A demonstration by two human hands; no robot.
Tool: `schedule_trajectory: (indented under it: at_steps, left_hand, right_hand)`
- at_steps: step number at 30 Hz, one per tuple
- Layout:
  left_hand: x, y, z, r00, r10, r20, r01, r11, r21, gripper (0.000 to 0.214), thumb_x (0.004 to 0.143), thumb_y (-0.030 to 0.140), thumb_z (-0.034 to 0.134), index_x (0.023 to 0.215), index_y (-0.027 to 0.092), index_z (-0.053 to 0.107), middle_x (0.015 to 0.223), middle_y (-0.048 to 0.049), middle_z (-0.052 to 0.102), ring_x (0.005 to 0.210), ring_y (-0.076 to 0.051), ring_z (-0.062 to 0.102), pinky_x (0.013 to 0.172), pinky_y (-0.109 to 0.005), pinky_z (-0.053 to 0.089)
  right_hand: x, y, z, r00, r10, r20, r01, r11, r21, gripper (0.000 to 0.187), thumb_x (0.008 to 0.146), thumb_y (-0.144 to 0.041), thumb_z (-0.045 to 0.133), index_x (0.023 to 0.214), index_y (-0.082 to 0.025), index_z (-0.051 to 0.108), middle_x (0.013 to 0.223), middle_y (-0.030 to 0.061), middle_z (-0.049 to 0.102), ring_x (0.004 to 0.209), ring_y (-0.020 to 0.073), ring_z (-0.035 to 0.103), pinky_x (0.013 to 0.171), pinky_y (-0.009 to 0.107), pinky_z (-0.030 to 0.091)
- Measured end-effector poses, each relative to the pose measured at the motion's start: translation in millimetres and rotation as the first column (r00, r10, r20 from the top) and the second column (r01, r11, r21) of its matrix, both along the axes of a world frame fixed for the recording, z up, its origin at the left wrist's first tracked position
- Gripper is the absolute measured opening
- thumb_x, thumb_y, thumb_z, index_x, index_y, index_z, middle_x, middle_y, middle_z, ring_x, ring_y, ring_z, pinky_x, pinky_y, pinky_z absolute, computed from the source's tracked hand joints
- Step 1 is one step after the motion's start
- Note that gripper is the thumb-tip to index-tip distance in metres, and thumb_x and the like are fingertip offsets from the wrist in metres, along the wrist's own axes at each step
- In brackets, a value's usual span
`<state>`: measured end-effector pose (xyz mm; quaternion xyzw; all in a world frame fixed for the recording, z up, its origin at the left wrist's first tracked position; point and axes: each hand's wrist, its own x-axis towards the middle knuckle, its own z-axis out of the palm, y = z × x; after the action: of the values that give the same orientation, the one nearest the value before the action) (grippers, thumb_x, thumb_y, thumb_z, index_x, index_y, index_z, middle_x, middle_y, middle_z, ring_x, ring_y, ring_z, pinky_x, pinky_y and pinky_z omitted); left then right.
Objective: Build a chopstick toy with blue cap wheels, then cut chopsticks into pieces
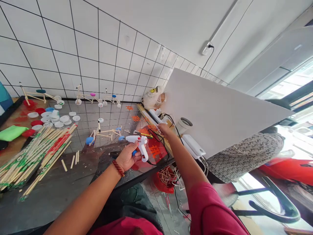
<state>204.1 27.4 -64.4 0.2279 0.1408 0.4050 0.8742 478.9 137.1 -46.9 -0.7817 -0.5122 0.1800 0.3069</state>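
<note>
Hot glue gun [137,143], white body, blue trigger, sits in left hand [127,157]. Fingers [135,156] wrapped closed round the grip, nozzle pointing left, just beside small wooden stick frame with blue bottle-cap wheels [105,134] on dark reflective tabletop [53,192]. Gun and frame not touching.

Right hand [164,130] reaches across, fingers [158,129] curled and nearly closed at black power cord [156,138] and white power strip [156,117]. Exact grip hidden, cannot tell if it has hold of either.

Step in hand looks like gun handling and cord sorting, no glue visible at nozzle. Cord needs slack and a clear run over the table edge.

About: bundle of wooden sticks in green and red paper wrappers [36,153], loose white bottle caps [55,119], two more stick frames near the tiled wall [85,98], large white board [220,111]. Red bead bracelet [118,168] on left wrist.
</note>
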Motion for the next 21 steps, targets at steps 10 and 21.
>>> schedule_trajectory:
  at_steps: [10, 21]
  left_hand:
    - [-1.2, -1.0, 3.2, 1.000, -0.004, 0.015, 0.004, 1.000, 0.012, 0.044, 0.064, 0.042, 0.090, 0.085, 0.011, 0.069, 0.055, 0.0051, 0.050, 0.046, -0.004, 0.034, 0.045, -0.019, 0.034]
    - [0.2, 0.1, 1.7, 1.000, -0.011, 0.020, 0.011, 1.000, 0.012, 0.044, 0.067, 0.043, 0.089, 0.089, 0.009, 0.070, 0.053, 0.0062, 0.047, 0.047, -0.004, 0.033, 0.047, -0.017, 0.034]
  right_hand:
    - [-1.4, 9.4, 6.9, 0.979, -0.046, 0.199, 0.059, 0.997, -0.056, 0.035, 0.096, -0.037, 0.062, 0.124, -0.016, 0.060, 0.124, 0.0090, 0.063, 0.107, 0.0227, 0.065, 0.091, 0.044, 0.057]
    - [-16.4, 16.1, 11.6, 0.915, 0.051, 0.401, 0.065, 0.961, -0.269, 0.034, 0.097, -0.036, 0.061, 0.125, -0.017, 0.059, 0.127, 0.0098, 0.061, 0.108, 0.0226, 0.064, 0.092, 0.043, 0.056]
